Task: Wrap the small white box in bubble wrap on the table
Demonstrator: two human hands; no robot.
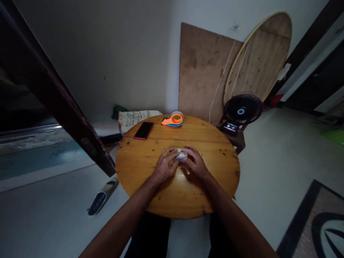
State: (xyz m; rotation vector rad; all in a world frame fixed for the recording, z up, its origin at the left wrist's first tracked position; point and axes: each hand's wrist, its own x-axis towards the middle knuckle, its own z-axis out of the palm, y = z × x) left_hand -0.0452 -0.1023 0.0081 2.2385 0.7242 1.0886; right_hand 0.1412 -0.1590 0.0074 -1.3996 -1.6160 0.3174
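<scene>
Between my two hands, over the middle of the round wooden table (pixel 215 154), is a small whitish box-like item (pixel 181 155); its exact kind is too small and blurred to tell. My left hand (pixel 167 163) grips its left side with bent fingers. On the other side, my right hand (pixel 196 163) has its thumb and fingers closed on the right end. Fingertips cover part of the item's top and ends. Beyond the hands, an orange and blue tape dispenser (pixel 173 119) with a roll of clear tape lies near the far edge.
A phone (pixel 143 130) with a red edge lies at the table's far left. Right of the table stands a dark fan (pixel 241 111). A brown board (pixel 201 68) and a round wooden tabletop (pixel 260 53) lean on the wall. One slipper (pixel 102 197) is on the floor at left.
</scene>
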